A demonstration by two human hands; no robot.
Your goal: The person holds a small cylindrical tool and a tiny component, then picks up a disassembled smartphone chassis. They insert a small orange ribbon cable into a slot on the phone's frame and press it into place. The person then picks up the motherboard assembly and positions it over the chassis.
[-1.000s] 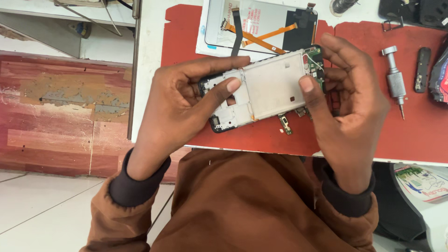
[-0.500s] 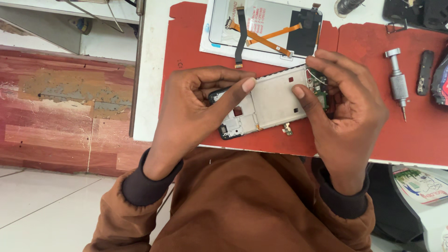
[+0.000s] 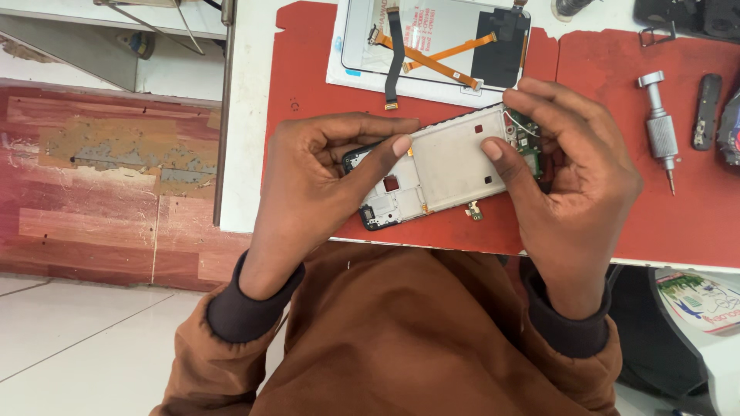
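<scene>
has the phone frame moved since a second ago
Yes. The phone frame has tilted, its right end rising toward the replacement screen on the red mat, judged against the screwdriver. Both the left hand and right hand hold it.

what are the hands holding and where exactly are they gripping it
Both hands hold an opened phone frame above the red mat. The left hand grips its dark end, the right hand the circuit-board end; both thumbs press its pale plate.

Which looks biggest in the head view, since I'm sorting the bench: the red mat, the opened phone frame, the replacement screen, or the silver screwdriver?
1. Red mat
2. Replacement screen and opened phone frame, held in both hands: too close to rank; the screen is cut off at the top edge and the frame is nearer the camera.
3. Silver screwdriver
</scene>
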